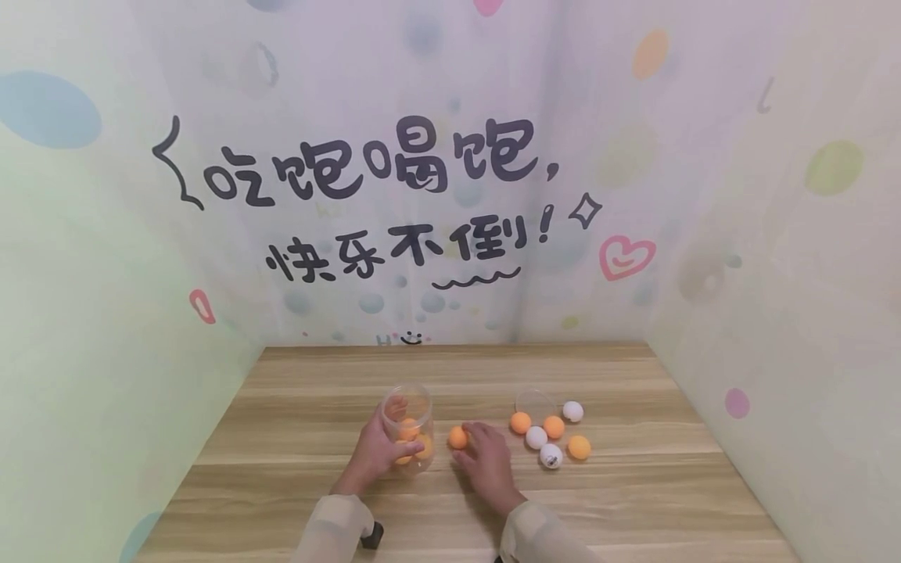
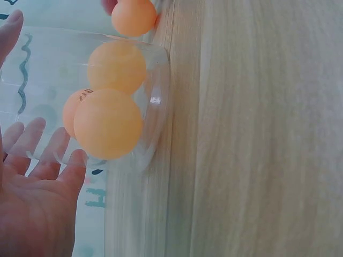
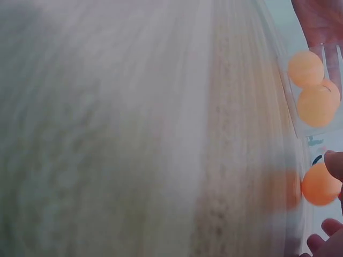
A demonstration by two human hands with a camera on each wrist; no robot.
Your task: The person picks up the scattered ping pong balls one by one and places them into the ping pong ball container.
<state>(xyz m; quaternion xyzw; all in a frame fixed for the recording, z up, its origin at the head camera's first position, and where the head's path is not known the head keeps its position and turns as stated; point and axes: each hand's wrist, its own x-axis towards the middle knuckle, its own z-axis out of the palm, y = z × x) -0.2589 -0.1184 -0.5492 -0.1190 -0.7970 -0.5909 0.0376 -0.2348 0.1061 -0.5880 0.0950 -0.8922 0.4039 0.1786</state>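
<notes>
Wearing pale sleeves (image 1: 334, 525) closest to the camera, on the near side of the clear jar (image 1: 425, 422), with a dark block (image 1: 373, 536) at the left cuff. Gripping the jar from its left with the left hand (image 1: 378, 449), with the thumb in front and fingers (image 2: 53, 152) behind, set wide around the wall. Holding it upright, or nearly so, on the wood-grain surface (image 1: 317, 391), with open mouth pointing up, base down and long axis close to vertical. Showing three orange balls (image 2: 108, 124) inside, heaped low in the jar, with small dark print on one. Reaching just right of the jar with the right hand (image 1: 490, 465), with fingers curled in a narrow hold about a single orange ball (image 1: 457, 437); impossible to tell if lifted or touching the surface. Shows, farther right of the jar, three loose orange balls (image 1: 520, 423) and three white balls (image 1: 536, 438), clustered near a faint clear disc (image 1: 536, 402). Backed, beyond the jar, by a pale wall (image 1: 450, 86) with black lettering (image 1: 422, 152).
</notes>
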